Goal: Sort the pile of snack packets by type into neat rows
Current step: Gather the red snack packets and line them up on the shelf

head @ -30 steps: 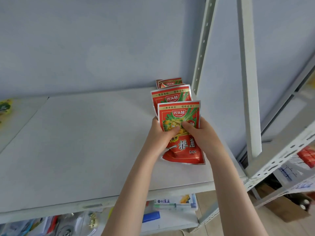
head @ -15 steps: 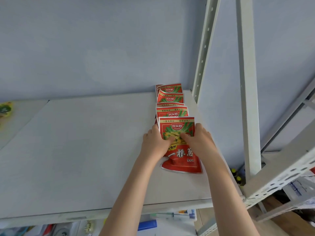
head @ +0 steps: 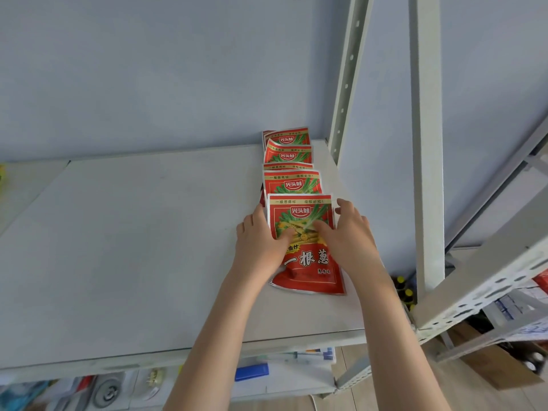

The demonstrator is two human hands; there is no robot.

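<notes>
A row of several red snack packets (head: 292, 183) runs from the back wall toward me along the right end of the white shelf (head: 133, 247), each overlapping the one behind. The front red snack packet (head: 310, 264) lies flat at the near end of the row. My left hand (head: 261, 241) holds its left edge with the thumb pressed on its face. My right hand (head: 350, 238) holds the right edge, thumb on the face and fingers spread by the top corner.
A perforated shelf post (head: 345, 78) stands just right of the row, and a second post (head: 427, 143) is nearer me. A yellow-green packet (head: 1, 173) shows at the far left edge. Assorted goods (head: 252, 372) fill the lower shelf; yellow-capped bottles (head: 404, 287) stand below right.
Both hands brought the front packet down from above the shelf and laid it flat at the near end of the row. My right fingers have spread apart.
</notes>
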